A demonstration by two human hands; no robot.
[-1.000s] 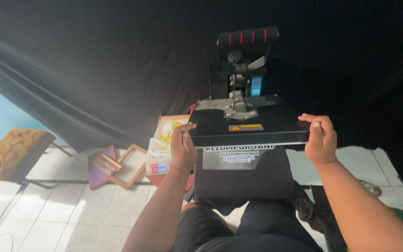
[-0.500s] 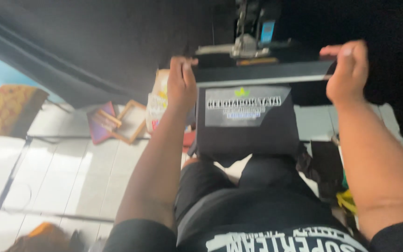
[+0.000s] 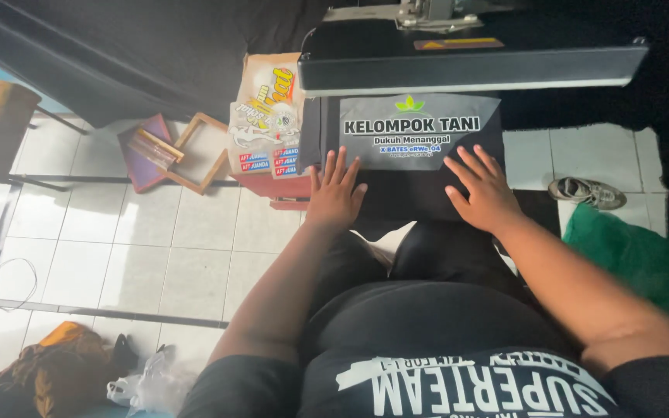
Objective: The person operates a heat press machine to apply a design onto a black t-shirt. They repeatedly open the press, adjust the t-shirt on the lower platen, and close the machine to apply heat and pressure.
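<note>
Black fabric [image 3: 420,190] with grey transfer sheet [image 3: 420,131] lies on press bed, upper centre of frame, under raised platen [image 3: 466,70]. Left hand [image 3: 336,197] and right hand [image 3: 488,193] rest flat, fingers spread, holding nothing. Best smoothed outward, sheet kept square, no creases.

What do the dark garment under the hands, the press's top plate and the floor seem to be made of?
Dark garment: soft black fabric, matte, draping over the edge; its grey print panel looks like smooth film. Top plate: probably metal, black coated, with a straight pale edge that reflects light. Floor: glossy white tiles with grout lines.
</note>
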